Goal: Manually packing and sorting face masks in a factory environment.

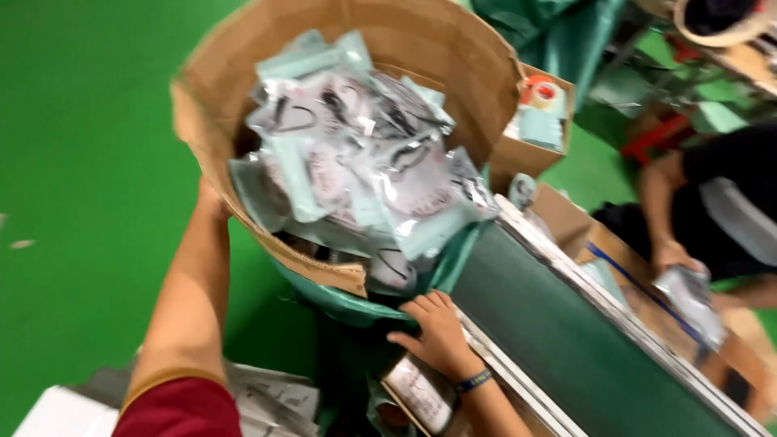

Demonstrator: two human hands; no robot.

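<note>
Cardboard box (388,48), tipped over the green conveyor belt (566,332), brims with slippery plastic packets (364,162); likely bulky, its torn walls soft. Left hand (212,202) braces its outer wall; right hand (437,328) grips the teal liner (356,306) beneath, fingers curled.

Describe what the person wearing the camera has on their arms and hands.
The left arm is bare below a dark red short sleeve edged with a mustard-yellow band. The right hand is bare, no glove, with a dark blue wristband bearing light markings on the wrist. No rings or watch are visible.
</note>
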